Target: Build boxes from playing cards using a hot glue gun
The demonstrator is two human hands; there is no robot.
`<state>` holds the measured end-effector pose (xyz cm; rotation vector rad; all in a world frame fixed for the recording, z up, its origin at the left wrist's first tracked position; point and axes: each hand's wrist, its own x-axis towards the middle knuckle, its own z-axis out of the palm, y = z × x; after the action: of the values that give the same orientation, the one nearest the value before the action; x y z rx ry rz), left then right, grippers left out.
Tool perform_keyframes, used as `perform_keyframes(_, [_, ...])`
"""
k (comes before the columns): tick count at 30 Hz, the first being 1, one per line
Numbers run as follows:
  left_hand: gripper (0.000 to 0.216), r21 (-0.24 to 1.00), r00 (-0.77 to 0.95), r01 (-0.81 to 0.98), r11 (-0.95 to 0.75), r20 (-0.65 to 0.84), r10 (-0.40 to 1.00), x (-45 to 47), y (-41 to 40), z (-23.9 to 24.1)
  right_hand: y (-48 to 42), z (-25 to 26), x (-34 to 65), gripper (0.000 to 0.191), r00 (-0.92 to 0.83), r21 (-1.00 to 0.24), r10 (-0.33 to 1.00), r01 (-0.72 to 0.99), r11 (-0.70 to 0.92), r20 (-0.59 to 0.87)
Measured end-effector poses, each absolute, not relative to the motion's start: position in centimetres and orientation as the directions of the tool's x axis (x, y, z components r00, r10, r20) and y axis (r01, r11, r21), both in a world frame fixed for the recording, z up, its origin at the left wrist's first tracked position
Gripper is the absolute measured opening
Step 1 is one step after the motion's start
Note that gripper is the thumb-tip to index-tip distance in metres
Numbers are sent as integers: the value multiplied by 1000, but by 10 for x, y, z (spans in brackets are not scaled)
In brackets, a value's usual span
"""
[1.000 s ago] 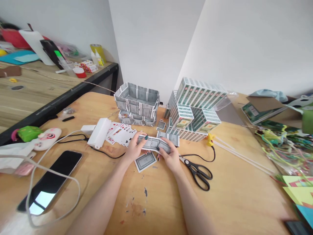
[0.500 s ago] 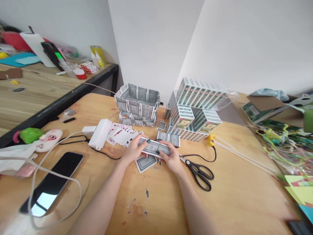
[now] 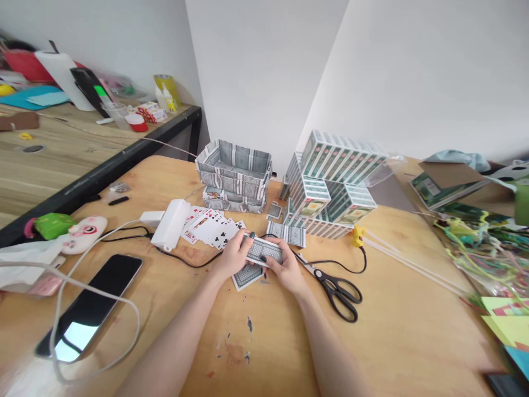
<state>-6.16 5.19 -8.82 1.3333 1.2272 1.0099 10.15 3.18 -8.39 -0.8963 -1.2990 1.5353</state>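
Both my hands grip one folded strip of grey-backed playing cards [image 3: 264, 251] just above the wooden table. My left hand [image 3: 235, 255] pinches its left end and my right hand [image 3: 284, 270] pinches its right end, fingers closed. Under the hands a single face-down card [image 3: 247, 275] lies on the table. Face-up cards [image 3: 210, 227] are fanned out to the left, and more face-down cards [image 3: 287, 234] lie just behind the strip.
A box woven from cards [image 3: 233, 166] and a stack of card packs [image 3: 330, 184] stand at the back. Black scissors [image 3: 336, 286] lie right of my hands. A white block [image 3: 170, 223], a cable and a phone [image 3: 88, 306] are on the left. Craft clutter [image 3: 479, 242] fills the right side.
My hands have drawn closer together, so the card strip between them looks shorter. The rest of the table is unchanged.
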Motion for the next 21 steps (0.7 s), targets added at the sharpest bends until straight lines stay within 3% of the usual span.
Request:
perform_keyframes(4, [26, 987, 86, 159, 11, -24, 996, -59, 51, -88, 30, -79, 104, 36, -360, -980, 933, -191, -50, 23])
perform_keyframes(6, [30, 990, 71, 137, -10, 1, 998, -58, 52, -88, 29, -78, 103, 47, -347, -976, 937, -211, -49, 28])
perform_keyframes(10, [46, 997, 30, -74, 15, -13, 999, -58, 55, -89, 28, -83, 94, 69, -140, -970, 985, -235, 62, 97])
perform_keyframes(13, [55, 953, 59, -286, 103, -89, 994, -61, 57, -87, 26, -90, 90, 49, 112, -966, 963, -54, 254, 247])
perform_keyframes(16, [57, 880, 167, -433, 193, -132, 977, -62, 57, -82, 25, -92, 92, 15, 97, -861, 871, 237, 449, 481])
perform_keyframes(19, [48, 847, 215, -479, 232, -143, 966, -62, 55, -77, 24, -92, 95, 13, 0, -773, 824, 346, 532, 567])
perform_keyframes(21, [47, 845, 223, -482, 230, -136, 965, -62, 55, -76, 25, -93, 95, 21, 33, -800, 845, 343, 491, 533])
